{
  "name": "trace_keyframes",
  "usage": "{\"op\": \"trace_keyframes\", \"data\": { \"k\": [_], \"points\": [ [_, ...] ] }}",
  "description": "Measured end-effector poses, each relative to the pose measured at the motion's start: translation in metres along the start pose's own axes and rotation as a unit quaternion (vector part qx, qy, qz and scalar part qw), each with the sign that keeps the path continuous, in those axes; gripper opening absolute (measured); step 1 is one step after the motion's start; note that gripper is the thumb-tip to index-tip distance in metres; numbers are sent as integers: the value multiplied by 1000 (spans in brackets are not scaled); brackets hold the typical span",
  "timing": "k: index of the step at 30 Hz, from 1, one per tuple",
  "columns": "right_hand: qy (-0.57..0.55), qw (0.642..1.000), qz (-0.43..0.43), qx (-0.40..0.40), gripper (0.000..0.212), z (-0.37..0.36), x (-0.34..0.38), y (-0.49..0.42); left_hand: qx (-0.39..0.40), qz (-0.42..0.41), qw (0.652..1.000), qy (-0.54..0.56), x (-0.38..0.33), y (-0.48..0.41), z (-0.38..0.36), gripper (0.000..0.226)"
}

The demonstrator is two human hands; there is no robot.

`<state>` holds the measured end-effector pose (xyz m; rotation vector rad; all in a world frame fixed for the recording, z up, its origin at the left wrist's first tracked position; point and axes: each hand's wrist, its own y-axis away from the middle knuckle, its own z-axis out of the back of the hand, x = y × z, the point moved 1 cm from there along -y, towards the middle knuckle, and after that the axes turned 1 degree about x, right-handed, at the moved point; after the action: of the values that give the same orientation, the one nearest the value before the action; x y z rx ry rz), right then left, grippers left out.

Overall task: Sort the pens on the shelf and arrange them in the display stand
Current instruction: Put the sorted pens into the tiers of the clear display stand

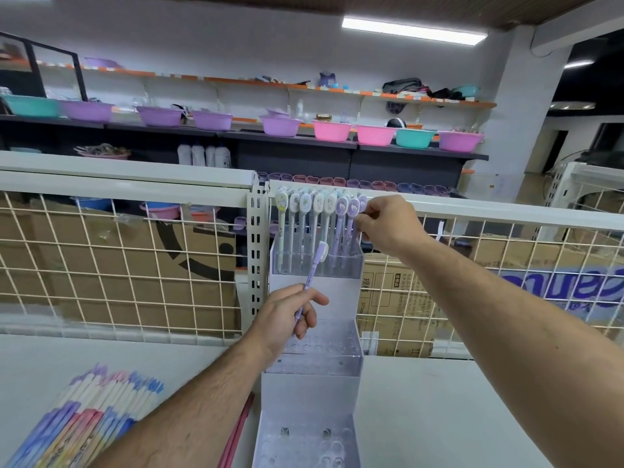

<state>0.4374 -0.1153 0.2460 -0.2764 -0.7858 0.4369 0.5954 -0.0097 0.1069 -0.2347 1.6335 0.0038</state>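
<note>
A tiered clear display stand [314,390] rises from the white shelf in the middle. Its top tier [315,263] holds a row of several pens [317,211] with oval cartoon caps, white ones on the left, purple ones on the right. My right hand [388,226] pinches the rightmost purple pen [361,206] near its cap. Lower down, in front of the stand, my left hand [290,315] grips a purple pen [314,270] by its lower end, with the white cap pointing up toward the top tier.
A bundle of pastel pens [91,413] lies on the white shelf [456,417] at lower left. Two pink sticks [236,434] lie beside the stand. A wire grid fence [118,265] backs the shelf, with cardboard boxes behind it. Coloured basins [280,125] line far shelves.
</note>
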Motion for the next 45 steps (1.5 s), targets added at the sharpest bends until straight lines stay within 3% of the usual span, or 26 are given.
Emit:
{"op": "trace_keyframes", "data": {
  "k": [10,16,22,34,41,45],
  "points": [
    [-63,998,-3,-7,19,-2,-10,13,13,3,1000,-14,-1,0,1,36],
    [-85,992,-46,-80,15,-8,-12,44,17,1,1000,-21,-3,2,0,35],
    [-168,981,-16,95,15,-41,3,90,33,-12,999,-29,-5,4,-4,29],
    [-296,951,-46,71,18,-50,13,92,51,2,999,-14,-14,11,-10,32],
    [-241,968,-32,59,14,-41,9,92,41,-4,999,-17,-10,8,-7,27],
    [-230,973,-26,-3,10,-6,20,77,49,-14,995,-89,-8,6,-8,5]
  ]
}}
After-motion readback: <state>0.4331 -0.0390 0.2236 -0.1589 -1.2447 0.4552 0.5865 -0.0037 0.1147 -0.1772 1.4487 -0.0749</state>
